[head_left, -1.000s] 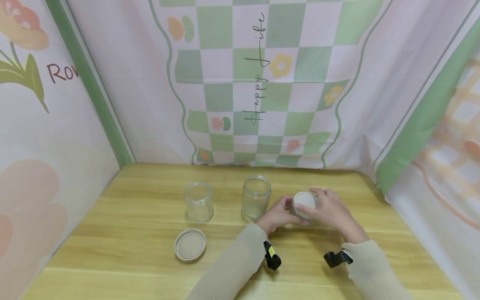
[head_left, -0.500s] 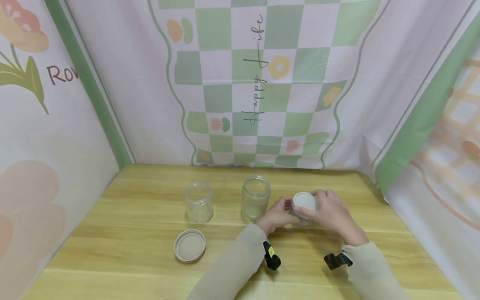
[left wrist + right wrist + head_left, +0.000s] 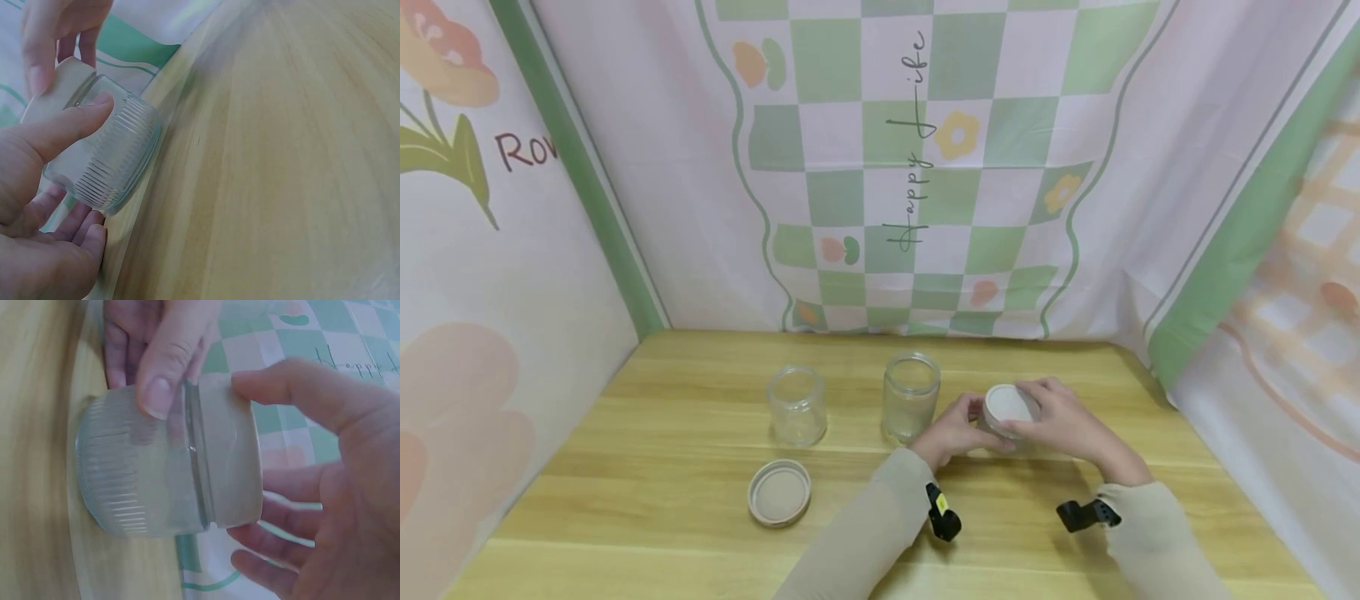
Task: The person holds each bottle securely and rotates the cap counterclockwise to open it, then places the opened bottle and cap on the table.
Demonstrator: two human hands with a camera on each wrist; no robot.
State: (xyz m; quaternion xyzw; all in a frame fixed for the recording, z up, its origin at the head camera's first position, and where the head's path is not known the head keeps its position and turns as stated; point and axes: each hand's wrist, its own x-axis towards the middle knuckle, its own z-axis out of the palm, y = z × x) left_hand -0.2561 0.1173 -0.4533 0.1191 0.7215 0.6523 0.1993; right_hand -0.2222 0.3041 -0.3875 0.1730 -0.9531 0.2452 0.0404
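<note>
Right of centre on the table, my left hand [image 3: 955, 431] holds a ribbed glass jar [image 3: 131, 469] around its body. The thumb lies along the glass in both wrist views. A pale beige lid [image 3: 231, 462] sits on the jar's mouth. My right hand [image 3: 1067, 421] grips this lid by its edge, thumb on one side and fingertips on the other. Beside the left hand stands a taller, lidless glass jar [image 3: 912, 400]. Farther left is a shorter, lidless glass jar [image 3: 798, 408], with a loose beige lid [image 3: 779, 493] lying inside-up in front of it.
The wooden table [image 3: 647, 467] carries all the jars. A checkered fabric backdrop [image 3: 898, 192] rises at its back edge, with printed curtains on the left and right sides. A black wrist camera [image 3: 943, 514] sits at the left sleeve.
The right hand has turned slightly around the lid, and its wrist has shifted a little to the right. The left hand keeps its hold on the jar; the other jars stay put.
</note>
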